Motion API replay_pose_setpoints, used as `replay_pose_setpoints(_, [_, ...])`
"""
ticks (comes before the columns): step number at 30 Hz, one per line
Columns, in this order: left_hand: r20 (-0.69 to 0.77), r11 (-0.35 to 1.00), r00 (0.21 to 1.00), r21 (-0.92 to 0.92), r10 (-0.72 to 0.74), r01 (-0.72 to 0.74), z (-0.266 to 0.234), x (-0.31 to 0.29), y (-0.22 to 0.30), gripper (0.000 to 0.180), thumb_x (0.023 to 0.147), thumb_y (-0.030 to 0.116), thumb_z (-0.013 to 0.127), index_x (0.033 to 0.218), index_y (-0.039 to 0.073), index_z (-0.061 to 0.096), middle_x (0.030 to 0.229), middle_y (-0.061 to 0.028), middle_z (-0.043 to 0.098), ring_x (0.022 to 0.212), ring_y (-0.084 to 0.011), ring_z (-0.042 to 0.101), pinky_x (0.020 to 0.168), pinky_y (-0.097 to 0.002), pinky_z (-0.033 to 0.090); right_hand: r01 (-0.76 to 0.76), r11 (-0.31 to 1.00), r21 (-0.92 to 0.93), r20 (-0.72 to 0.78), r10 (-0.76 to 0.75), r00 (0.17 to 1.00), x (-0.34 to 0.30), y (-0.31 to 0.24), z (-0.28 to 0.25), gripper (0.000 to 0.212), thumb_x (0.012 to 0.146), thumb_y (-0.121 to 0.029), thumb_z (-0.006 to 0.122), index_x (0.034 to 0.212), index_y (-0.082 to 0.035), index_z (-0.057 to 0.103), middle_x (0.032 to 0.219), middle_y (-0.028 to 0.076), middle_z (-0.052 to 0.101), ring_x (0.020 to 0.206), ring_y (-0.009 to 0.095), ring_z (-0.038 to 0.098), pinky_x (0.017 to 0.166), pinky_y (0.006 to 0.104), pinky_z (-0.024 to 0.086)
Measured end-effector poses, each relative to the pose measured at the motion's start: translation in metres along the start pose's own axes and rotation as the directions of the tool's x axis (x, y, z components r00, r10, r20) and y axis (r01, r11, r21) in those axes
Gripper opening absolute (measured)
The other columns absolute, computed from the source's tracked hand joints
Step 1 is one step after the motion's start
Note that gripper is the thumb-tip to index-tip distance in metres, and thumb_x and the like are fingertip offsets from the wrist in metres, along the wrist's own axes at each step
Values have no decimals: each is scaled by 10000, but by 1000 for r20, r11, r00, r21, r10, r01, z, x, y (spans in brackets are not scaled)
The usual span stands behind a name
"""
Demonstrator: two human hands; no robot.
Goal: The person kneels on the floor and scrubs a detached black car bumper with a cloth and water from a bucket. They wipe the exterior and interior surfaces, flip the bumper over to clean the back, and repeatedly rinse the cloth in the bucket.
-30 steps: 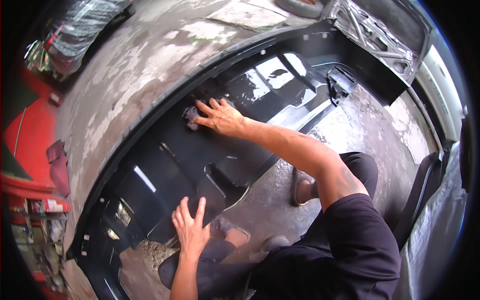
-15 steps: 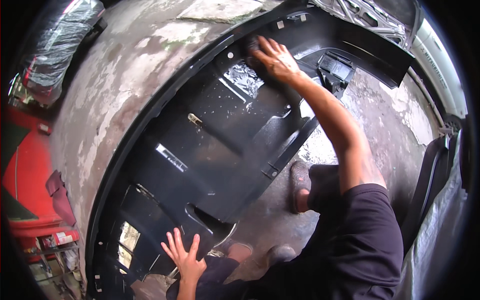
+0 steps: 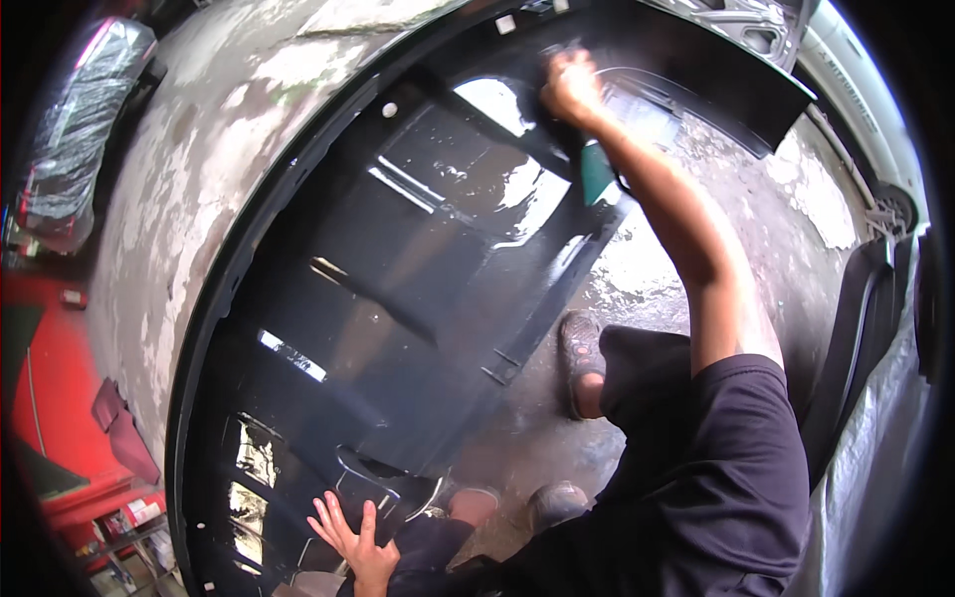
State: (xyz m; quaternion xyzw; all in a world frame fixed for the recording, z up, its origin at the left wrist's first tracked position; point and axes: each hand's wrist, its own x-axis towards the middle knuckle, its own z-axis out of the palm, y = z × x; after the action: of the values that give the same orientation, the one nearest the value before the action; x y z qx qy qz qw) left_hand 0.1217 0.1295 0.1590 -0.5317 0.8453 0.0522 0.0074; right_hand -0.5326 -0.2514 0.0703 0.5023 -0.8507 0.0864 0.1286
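Observation:
A long black car bumper (image 3: 398,328) stretches diagonally across the view, its wet, glossy surface full of bright reflections and openings. Near its far right end is my right hand (image 3: 574,88), blurred by motion, with curled fingers around a dark pad (image 3: 559,50). The pad is mostly hidden by the fingers, so its exact kind is unclear. At the near edge, my left hand (image 3: 356,545) has its fingers spread over the bumper and holds nothing. A green patch (image 3: 599,176) shows beside my right forearm; what it is cannot be made out.
Worn grey concrete floor (image 3: 199,149) lies around the bumper. To the left are a red panel (image 3: 75,368), a maroon cloth (image 3: 124,428) and a plastic-wrapped object (image 3: 90,109). A white vehicle part (image 3: 856,109) and silvery sheeting (image 3: 856,468) stand at the right.
My right hand has moved a little right and away from me with the dark pad. The bumper lies at a slightly different angle in view, and its reflections have shifted. My left hand stays spread.

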Motion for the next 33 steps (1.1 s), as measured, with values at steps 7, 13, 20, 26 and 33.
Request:
replay_pose_setpoints(7, [8, 999, 999, -32, 34, -34, 0, 20, 4, 684, 746, 159, 684, 1411, 217, 533, 1572, -313, 247, 1447, -541, 210, 1139, -693, 91, 88, 994, 63, 114, -94, 989, 31, 128, -16, 249, 889, -175, 592, 1109, -117, 692, 1162, 179, 633, 1080, 385, 652, 915, 460, 544])
replay_pose_setpoints(13, [-24, 999, 1000, -48, 19, -20, 4, 9, -2, 698, 734, 179, 716, 1409, 213, 541, 1573, -297, 263, 1445, -532, 226, 1149, -668, 95, -59, 998, -3, -106, 58, 993, 24, 102, -34, 248, 831, -177, 618, 1040, -64, 688, 1109, 230, 610, 1016, 394, 656, 857, 484, 563])
replay_pose_setpoints(20, [-33, 1000, 999, -20, -7, 7, -3, 7, 6, 752, 656, 143, 723, 1388, 211, 564, 1581, -282, 255, 1464, -508, 198, 1155, -672, 81, 408, 798, 443, -194, -358, 913, -54, -19, -34, 274, 760, -90, 641, 1027, -104, 700, 1074, 160, 650, 1057, 368, 617, 893, 468, 536])
replay_pose_setpoints(26, [10, 994, 998, -84, -67, 68, -16, 1, 11, 846, 610, 110, 758, 1416, 249, 542, 1603, -239, 231, 1489, -459, 168, 1172, -649, 81, 673, 594, 442, -366, -566, 739, -128, -112, -122, 382, 754, -1, 622, 1110, -105, 713, 1133, 152, 644, 993, 342, 621, 820, 416, 523])
replay_pose_setpoints(33, [72, 977, 991, -178, -109, 120, -33, 9, 23, 759, 674, 287, 847, 1382, 247, 578, 1608, -182, 243, 1496, -419, 167, 1174, -647, 80, 472, 787, 398, 51, -532, 845, -160, -68, -115, 256, 807, -119, 619, 1055, -80, 669, 1109, 178, 621, 1060, 365, 595, 847, 461, 509])
